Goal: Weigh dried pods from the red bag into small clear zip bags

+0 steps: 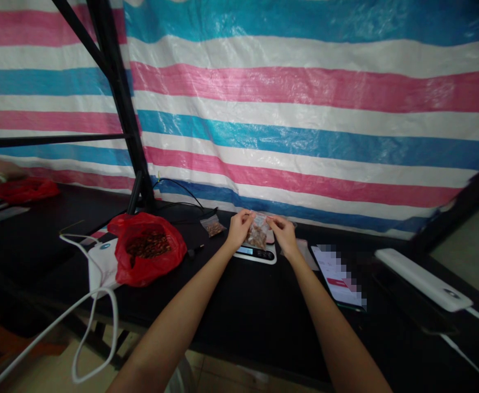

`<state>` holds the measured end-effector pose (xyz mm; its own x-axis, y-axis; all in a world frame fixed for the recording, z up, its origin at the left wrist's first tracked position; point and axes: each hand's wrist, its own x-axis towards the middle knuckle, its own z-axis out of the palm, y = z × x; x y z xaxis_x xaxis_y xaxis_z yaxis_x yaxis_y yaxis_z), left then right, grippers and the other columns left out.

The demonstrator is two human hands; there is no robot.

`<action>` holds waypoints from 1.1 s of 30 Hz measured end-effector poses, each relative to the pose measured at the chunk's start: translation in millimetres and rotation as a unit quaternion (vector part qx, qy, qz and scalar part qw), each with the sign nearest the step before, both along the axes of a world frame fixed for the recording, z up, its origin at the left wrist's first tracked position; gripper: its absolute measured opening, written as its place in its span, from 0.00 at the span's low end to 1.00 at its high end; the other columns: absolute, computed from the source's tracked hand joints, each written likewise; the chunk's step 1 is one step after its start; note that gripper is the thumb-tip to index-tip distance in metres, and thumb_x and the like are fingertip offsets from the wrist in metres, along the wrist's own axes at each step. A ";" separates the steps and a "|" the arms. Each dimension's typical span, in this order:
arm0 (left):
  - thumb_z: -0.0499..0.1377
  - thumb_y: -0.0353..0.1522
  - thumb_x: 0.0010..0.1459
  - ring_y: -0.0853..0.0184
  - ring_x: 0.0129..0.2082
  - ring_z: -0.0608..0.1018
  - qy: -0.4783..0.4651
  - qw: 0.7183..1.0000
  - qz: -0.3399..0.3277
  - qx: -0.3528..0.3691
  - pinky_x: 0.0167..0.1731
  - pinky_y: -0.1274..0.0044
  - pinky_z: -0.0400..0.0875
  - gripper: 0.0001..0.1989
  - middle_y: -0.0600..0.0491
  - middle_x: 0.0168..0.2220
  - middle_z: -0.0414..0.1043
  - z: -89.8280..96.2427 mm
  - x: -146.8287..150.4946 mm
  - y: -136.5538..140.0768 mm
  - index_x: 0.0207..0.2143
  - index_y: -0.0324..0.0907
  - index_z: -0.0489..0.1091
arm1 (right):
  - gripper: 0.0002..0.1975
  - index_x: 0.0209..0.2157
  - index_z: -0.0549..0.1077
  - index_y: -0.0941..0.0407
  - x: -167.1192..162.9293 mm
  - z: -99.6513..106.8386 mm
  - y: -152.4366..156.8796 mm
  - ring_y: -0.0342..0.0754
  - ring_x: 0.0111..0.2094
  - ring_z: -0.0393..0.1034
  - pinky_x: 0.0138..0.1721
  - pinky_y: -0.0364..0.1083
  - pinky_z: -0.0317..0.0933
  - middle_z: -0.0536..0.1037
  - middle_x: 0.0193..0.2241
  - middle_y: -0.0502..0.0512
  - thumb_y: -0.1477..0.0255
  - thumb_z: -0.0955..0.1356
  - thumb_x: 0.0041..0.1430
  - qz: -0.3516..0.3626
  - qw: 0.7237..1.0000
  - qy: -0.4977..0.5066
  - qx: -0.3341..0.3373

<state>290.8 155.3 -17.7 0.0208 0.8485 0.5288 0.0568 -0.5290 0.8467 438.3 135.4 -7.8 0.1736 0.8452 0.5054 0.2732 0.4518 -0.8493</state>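
Observation:
Over a small white digital scale [267, 256] with a lit display, a clear zip bag [257, 234] of brownish bits is held by its top edge. My left hand [240, 226] pinches the bag's left corner, fingers closed. On the other corner, my right hand [282, 230] pinches in the same way. Whether the bag's bottom rests on the scale I cannot tell. A second small filled zip bag [213, 226] lies left of the scale. Farther left sits an open red plastic bag [151, 275] full of brown seeds or beans.
A lit phone [337, 277], a white power bank [423, 279] and a dark phone [413, 303] lie to the right. White cable [114, 311] loops off the table's left front. Another person's hand [8, 170] is at far left by a red bag. Striped sheeting [305, 125] hangs behind.

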 end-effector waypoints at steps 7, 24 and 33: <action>0.55 0.38 0.53 0.73 0.17 0.69 -0.013 1.000 -0.012 -0.003 0.20 0.82 0.62 0.11 0.56 0.18 0.69 5.0 -0.1 -2.5 0.31 0.38 0.67 | 0.13 0.25 0.75 0.58 0.6 -0.2 -0.3 0.46 0.24 0.66 0.28 0.44 0.57 0.75 0.22 0.53 0.61 0.68 0.44 -0.003 1.000 -0.016 0.005; 0.53 0.38 0.56 0.70 0.21 0.73 0.030 0.999 0.012 0.012 0.24 0.80 0.65 0.11 0.54 0.20 0.71 9.0 -0.5 -8.1 0.30 0.39 0.68 | 0.12 0.23 0.74 0.57 -3.6 4.7 -5.5 0.45 0.21 0.64 0.25 0.43 0.55 0.73 0.19 0.51 0.62 0.67 0.44 -0.018 0.999 -0.028 0.006; 0.53 0.38 0.55 0.69 0.22 0.73 0.022 1.000 0.018 0.012 0.25 0.80 0.65 0.11 0.54 0.21 0.72 6.1 1.3 -7.1 0.32 0.39 0.68 | 0.15 0.23 0.74 0.58 -1.4 -0.7 -1.8 0.45 0.21 0.65 0.24 0.44 0.57 0.74 0.20 0.52 0.59 0.67 0.44 -0.014 1.000 -0.023 0.009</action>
<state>292.1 148.2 -11.5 0.0133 0.8359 0.5487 0.1132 -0.5465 0.8298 436.9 133.6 -8.5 0.1728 0.8310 0.5288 0.3237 0.4591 -0.8273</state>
